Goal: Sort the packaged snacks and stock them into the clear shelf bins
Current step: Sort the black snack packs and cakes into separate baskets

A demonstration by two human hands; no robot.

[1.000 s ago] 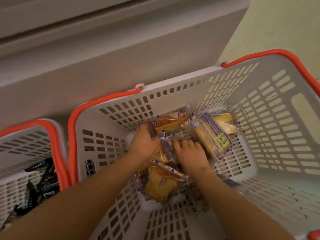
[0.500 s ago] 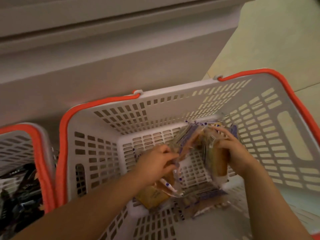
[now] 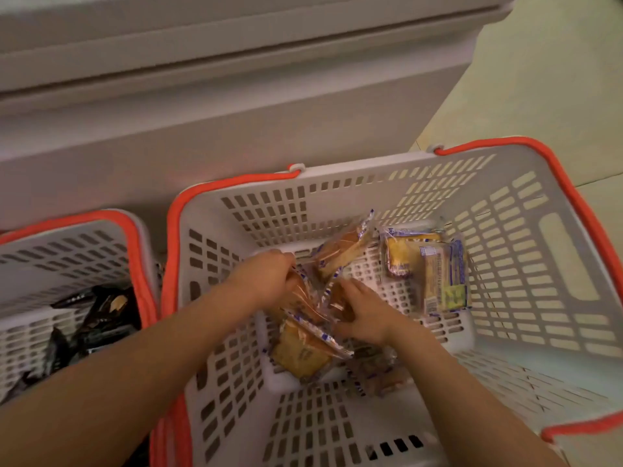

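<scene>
Pale green floor tiles and a grey cabinet front frame two white slotted plastic baskets with orange rims, seen from above. Both bare arms reach into the larger basket, which fills the frame from 3 to 6 o'clock. At its centre the left hand, fingers curled, grips a clear-wrapped golden cake packet with blue-and-white edging. Just beside it, toward 3 o'clock, the right hand lies with fingers spread and slightly bent on a second crinkled clear packet; whether it grips or only presses cannot be told through the blur. Another cake packet stands tilted against the far wall at 12 o'clock. One more lies flat at 6 o'clock between the forearms. Toward 2 o'clock, a small stack of yellow cake packets with a printed label rests on the basket floor. At 9 o'clock, the second basket holds dark, glossy snack wrappers.
</scene>
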